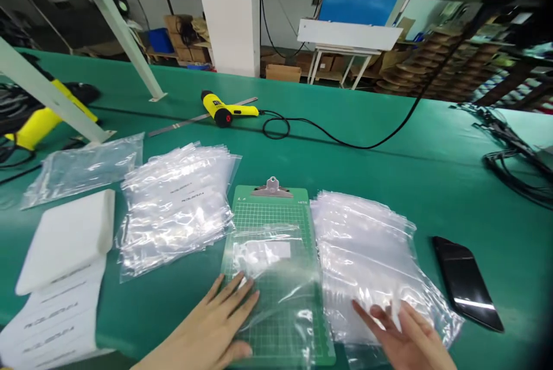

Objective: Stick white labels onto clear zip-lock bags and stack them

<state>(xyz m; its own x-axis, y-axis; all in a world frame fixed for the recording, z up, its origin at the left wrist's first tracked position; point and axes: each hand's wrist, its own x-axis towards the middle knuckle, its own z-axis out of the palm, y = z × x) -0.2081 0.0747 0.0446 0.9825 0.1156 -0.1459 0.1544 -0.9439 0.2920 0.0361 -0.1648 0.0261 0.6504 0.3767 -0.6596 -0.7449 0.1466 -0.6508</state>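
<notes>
A clear plastic bag (280,278) lies on a green gridded clipboard (254,214) with a metal clip. My left hand (216,324) rests with its fingers spread over the bag's left edge and the board. My right hand (401,329) is over the lower part of the right stack of clear bags (367,243), its fingers curled around a small whitish piece that is blurred. Left of the clipboard lies another stack of bags (177,203) with dark printing on the upper ones.
At the left are a white block (69,240), a printed paper strip (60,318) and a clear bag (90,165). A yellow heat gun (220,109) with a black cable lies behind, near a metal ruler (181,124). A black phone-like object (466,283) sits at the right, cables (514,168) behind it.
</notes>
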